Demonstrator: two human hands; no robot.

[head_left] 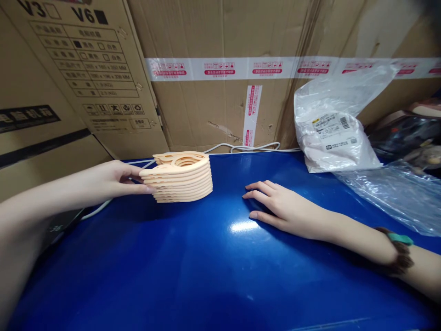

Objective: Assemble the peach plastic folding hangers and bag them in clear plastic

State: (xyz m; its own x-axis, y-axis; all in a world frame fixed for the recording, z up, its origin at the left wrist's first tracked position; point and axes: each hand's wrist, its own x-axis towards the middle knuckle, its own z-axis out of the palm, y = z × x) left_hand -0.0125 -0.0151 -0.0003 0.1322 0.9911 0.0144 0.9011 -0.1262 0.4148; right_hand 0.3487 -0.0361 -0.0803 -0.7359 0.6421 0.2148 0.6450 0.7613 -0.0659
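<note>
At the left, my left hand grips the near-left end of a stack of beige pieces, its thumb along the side. The pieces are flat, look like plastic and lie evenly on one another. A round opening shows in the top one, with smaller slots beside it. A shadow lies under the stack; whether it touches the table I cannot tell. Right of the stack, apart from it, my right hand rests palm down on the blue table, fingers spread and holding nothing.
Large cardboard boxes stand along the back and left. A white cable runs along the table's back edge. A white plastic bag with a label stands at the back right, and clear plastic film lies in front of it.
</note>
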